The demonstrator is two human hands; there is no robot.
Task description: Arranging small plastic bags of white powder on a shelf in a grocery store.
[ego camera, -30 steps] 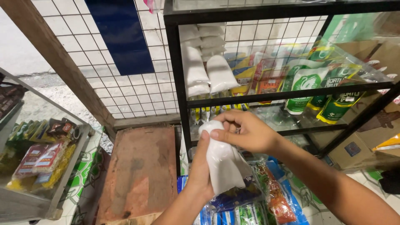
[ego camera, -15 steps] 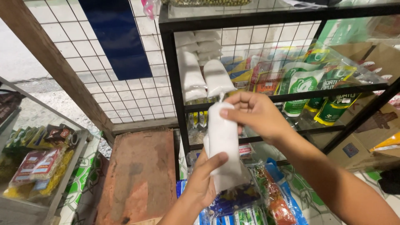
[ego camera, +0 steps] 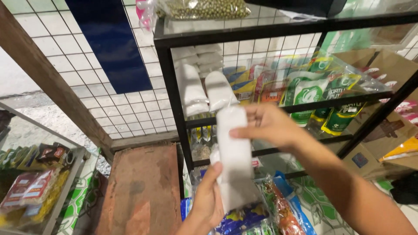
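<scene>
I hold a long white plastic pouch point(ego camera: 234, 152) upright in front of a black metal shelf rack point(ego camera: 170, 82). My right hand point(ego camera: 266, 126) grips its upper end from the right side. My left hand point(ego camera: 209, 198) supports the lower end, where the loose plastic flares out. Behind the pouch, several similar white pouches point(ego camera: 204, 89) lie stacked on the rack's glass shelf.
Green and white refill packs point(ego camera: 324, 98) and colourful snack bags fill the shelf to the right. Bright packets point(ego camera: 265, 213) lie in a lower bin. A worn reddish board point(ego camera: 141, 191) sits left of the rack, a glass case with packets point(ego camera: 32, 187) farther left, cardboard boxes point(ego camera: 392, 135) at right.
The pouch was crumpled between both hands, then drawn out straight and raised upright toward the shelf. My right hand moved up to its top end.
</scene>
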